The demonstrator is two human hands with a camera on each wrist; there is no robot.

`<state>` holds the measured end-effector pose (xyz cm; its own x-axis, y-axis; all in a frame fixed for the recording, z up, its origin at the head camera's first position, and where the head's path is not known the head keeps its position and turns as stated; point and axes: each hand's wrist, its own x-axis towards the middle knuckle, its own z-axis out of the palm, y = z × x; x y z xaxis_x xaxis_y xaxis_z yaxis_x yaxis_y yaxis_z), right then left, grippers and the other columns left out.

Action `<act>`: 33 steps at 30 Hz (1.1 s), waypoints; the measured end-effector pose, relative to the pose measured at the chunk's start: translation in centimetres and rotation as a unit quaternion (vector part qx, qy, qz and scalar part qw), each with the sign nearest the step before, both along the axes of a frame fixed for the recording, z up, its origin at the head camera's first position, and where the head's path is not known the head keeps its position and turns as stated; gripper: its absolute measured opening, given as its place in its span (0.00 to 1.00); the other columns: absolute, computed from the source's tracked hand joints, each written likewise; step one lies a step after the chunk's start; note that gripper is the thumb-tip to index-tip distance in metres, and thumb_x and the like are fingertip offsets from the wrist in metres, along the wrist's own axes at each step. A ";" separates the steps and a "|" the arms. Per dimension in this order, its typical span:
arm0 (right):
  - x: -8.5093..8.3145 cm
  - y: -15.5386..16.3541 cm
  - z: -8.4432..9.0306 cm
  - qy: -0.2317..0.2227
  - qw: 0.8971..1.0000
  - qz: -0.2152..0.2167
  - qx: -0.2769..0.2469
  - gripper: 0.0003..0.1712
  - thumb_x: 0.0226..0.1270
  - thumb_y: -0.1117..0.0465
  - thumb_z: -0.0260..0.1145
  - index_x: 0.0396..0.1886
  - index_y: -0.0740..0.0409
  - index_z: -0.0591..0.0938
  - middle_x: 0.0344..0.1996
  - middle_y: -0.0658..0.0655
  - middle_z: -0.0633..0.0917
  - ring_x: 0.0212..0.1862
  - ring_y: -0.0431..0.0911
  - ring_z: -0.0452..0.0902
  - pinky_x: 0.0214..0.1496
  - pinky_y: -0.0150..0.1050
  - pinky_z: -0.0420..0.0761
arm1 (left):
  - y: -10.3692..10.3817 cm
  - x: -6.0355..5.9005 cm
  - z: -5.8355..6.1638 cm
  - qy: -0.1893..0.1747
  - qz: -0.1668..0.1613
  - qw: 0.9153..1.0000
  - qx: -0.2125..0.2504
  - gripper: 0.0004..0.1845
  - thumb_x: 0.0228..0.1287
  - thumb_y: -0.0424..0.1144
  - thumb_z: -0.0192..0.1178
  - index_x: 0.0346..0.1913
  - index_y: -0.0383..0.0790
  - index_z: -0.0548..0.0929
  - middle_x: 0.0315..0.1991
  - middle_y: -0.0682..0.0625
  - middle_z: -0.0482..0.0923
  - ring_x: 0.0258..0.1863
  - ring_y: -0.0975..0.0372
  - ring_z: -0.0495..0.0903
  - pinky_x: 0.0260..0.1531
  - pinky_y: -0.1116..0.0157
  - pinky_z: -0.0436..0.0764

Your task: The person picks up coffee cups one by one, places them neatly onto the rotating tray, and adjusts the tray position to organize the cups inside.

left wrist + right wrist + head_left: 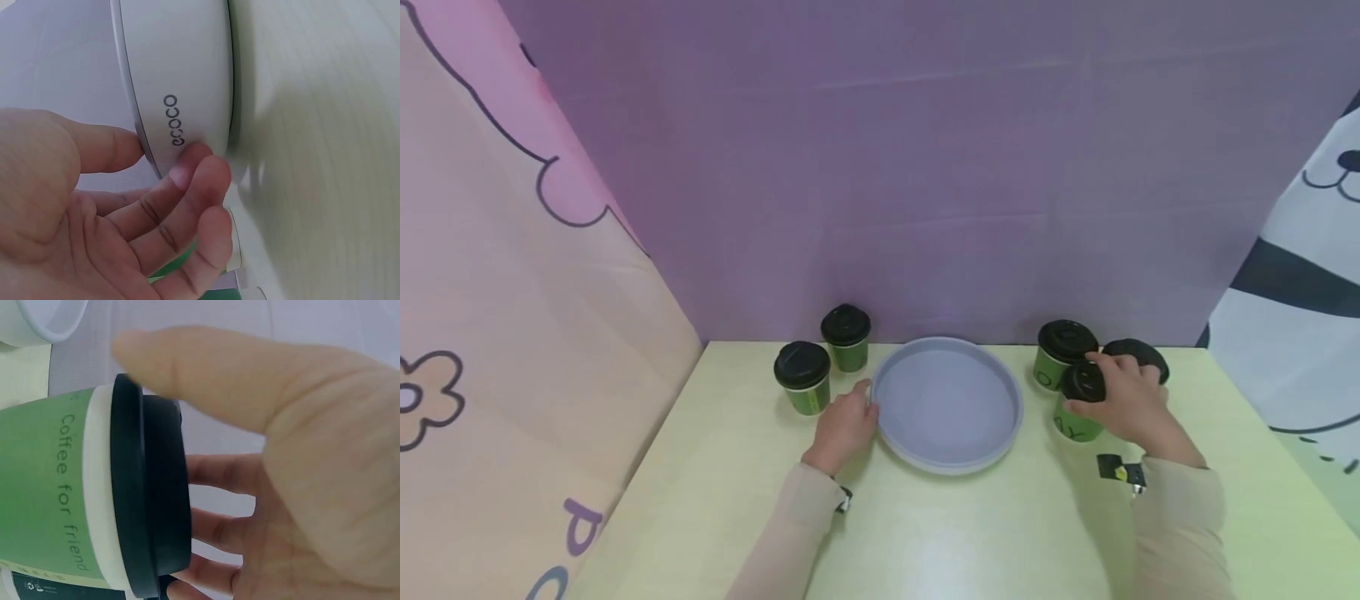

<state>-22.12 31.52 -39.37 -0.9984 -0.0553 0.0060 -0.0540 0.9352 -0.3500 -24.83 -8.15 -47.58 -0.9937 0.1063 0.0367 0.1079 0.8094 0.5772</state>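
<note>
A round pale grey tray (947, 404) lies on the table, with "ecoco" printed on its outer wall. My left hand (844, 427) pinches its left edge, thumb against the rim and fingertips at the outer wall (181, 69). On the right, my right hand (1131, 400) reaches over a green paper coffee cup (1075, 423) with a black lid (165, 487). Its thumb and extended fingers span the lid from opposite sides; firm contact is not visible. Two similar lidded cups, a back one (1056, 367) and a partly hidden one (1138, 352), stand close by.
Two more lidded green cups, one in front (805, 387) and one behind (848, 340), stand left of the tray. A purple backdrop (925, 208) rises along the rear edge of the pale table (940, 533). Printed cloths hang at both sides.
</note>
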 end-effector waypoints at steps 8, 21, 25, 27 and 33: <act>0.1 0.0 -0.2 0.003 1.000 0.000 0.007 0.53 0.60 0.49 0.76 0.75 0.69 0.59 0.68 0.83 0.59 0.62 0.82 0.53 0.56 0.79 0.61 | 0.1 -0.1 -0.1 -0.011 -0.014 1.000 0.001 0.28 0.77 0.44 0.54 0.74 0.36 0.70 0.35 0.38 0.87 0.33 0.49 0.87 0.40 0.48 0.85; 0.3 -0.3 0.0 0.037 0.999 0.013 -0.002 0.53 0.56 0.50 0.79 0.73 0.72 0.63 0.64 0.83 0.65 0.61 0.77 0.57 0.61 0.75 0.63 | 0.2 0.1 -0.2 -0.035 -0.014 0.999 0.002 0.29 0.80 0.46 0.50 0.76 0.37 0.66 0.47 0.34 0.86 0.45 0.43 0.87 0.48 0.44 0.84; 0.5 -0.4 0.3 0.042 0.999 0.010 -0.011 0.54 0.55 0.49 0.79 0.73 0.72 0.63 0.64 0.83 0.65 0.62 0.76 0.57 0.61 0.75 0.64 | 0.1 0.2 -0.1 -0.037 -0.013 0.999 0.002 0.28 0.80 0.46 0.50 0.76 0.37 0.66 0.50 0.33 0.86 0.48 0.41 0.87 0.50 0.43 0.84; 0.6 -0.4 0.5 0.047 0.999 0.009 -0.020 0.55 0.55 0.49 0.79 0.73 0.72 0.63 0.64 0.83 0.65 0.63 0.77 0.57 0.61 0.75 0.65 | 0.1 0.2 0.0 -0.035 -0.012 0.999 0.001 0.28 0.80 0.46 0.50 0.76 0.37 0.66 0.52 0.33 0.85 0.50 0.40 0.86 0.51 0.43 0.83; 0.8 -0.3 1.0 0.049 0.998 0.009 -0.041 0.54 0.56 0.49 0.78 0.74 0.70 0.62 0.65 0.84 0.63 0.64 0.79 0.58 0.60 0.76 0.66 | 0.0 0.3 0.2 -0.035 -0.008 0.999 0.000 0.28 0.80 0.46 0.50 0.76 0.38 0.66 0.54 0.33 0.85 0.53 0.39 0.85 0.53 0.42 0.82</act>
<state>-21.36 31.18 -38.36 -0.9917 -0.0692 0.1082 -0.1085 0.9025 -0.4167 -24.51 -8.11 -47.39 -0.9921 0.1213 -0.0320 0.0799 0.8079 0.5839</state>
